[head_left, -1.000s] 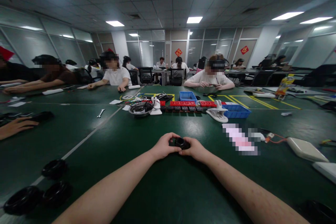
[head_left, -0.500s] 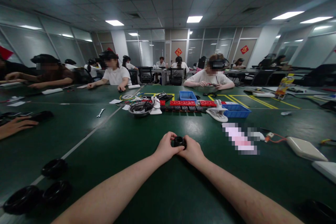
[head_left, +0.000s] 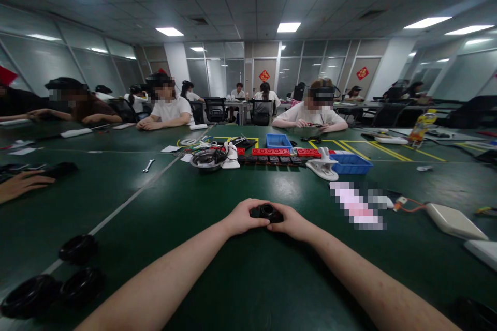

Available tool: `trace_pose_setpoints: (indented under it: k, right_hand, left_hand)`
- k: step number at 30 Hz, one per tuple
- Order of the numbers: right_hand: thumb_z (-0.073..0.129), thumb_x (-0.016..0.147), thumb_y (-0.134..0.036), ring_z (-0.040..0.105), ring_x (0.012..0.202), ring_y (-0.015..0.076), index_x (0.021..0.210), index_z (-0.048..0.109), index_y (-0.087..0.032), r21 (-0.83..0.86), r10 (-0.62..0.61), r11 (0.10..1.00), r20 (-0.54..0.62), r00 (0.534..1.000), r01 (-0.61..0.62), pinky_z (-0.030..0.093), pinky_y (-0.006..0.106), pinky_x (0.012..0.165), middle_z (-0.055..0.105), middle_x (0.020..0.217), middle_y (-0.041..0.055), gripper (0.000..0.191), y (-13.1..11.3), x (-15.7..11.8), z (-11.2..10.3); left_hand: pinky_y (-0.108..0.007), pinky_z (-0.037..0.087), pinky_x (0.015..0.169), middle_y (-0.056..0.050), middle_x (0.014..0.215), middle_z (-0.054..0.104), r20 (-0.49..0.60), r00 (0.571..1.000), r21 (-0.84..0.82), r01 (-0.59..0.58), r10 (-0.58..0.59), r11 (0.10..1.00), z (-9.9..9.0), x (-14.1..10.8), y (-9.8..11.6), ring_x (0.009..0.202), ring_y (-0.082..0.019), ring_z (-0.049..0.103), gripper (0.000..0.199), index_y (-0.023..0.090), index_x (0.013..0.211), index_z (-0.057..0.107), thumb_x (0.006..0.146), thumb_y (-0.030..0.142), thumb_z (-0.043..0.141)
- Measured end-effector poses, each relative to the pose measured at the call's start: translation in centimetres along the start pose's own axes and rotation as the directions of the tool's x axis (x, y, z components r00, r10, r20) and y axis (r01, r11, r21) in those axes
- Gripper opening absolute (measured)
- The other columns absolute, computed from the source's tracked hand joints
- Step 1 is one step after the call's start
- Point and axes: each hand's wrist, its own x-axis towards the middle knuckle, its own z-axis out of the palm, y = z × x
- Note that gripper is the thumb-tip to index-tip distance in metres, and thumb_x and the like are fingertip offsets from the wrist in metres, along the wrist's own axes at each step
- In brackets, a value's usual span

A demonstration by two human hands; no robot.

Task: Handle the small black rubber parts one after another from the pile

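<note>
Left hand [head_left: 245, 217] and right hand [head_left: 292, 221] curl partly closed around opposite sides of a black ringed part [head_left: 267, 211], over the green counter [head_left: 217, 269]; beyond are red sockets [head_left: 271, 152], a blue bin [head_left: 277, 141], then a white-shirted person [head_left: 297, 115].

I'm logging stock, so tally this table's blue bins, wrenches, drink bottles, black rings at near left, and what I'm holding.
Held black part: 1
Black rings, near left: 3
Blue bins: 2
Wrench: 1
Drink bottle: 1
Total: 8

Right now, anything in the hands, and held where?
Yes: a small black ring-shaped part, gripped at its sides, left hand on one, right hand opposite.
</note>
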Motion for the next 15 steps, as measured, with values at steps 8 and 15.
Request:
trace_pose_setpoints:
  k: [8, 15]
  right_hand:
    - [0.065, 0.059, -0.023, 0.056, 0.081, 0.0197, 0.099, 0.058, -0.016, 0.000, 0.047, 0.999, 0.006, 0.999, -0.047, 0.042, 0.032, 0.073, 0.063, 0.089, 0.0024, 0.041, 0.22, 0.15, 0.17]
    - [0.067, 0.057, -0.025, 0.054, 0.075, 0.0169, 0.089, 0.057, -0.015, -0.065, 0.112, 0.991, -0.040, 0.993, -0.114, 0.040, 0.026, 0.065, 0.060, 0.081, 0.0012, 0.036, 0.22, 0.22, 0.24]
  left_hand:
    - [-0.033, 0.039, 0.082, -0.005, 0.102, 0.056, -0.043, 0.998, 0.047, 0.048, -0.046, 0.998, 0.25, -0.14, 0.61, 0.096, -0.021, 0.050, 0.045, 0.021, 0.103, 0.056, 0.061, 0.032, 0.068]
    - [-0.030, 0.040, 0.077, -0.003, 0.095, 0.056, -0.090, 0.994, 0.105, 0.065, -0.055, 0.992, 0.42, -0.10, 0.51, 0.089, -0.020, 0.051, 0.044, 0.021, 0.099, 0.057, 0.059, 0.036, 0.069]
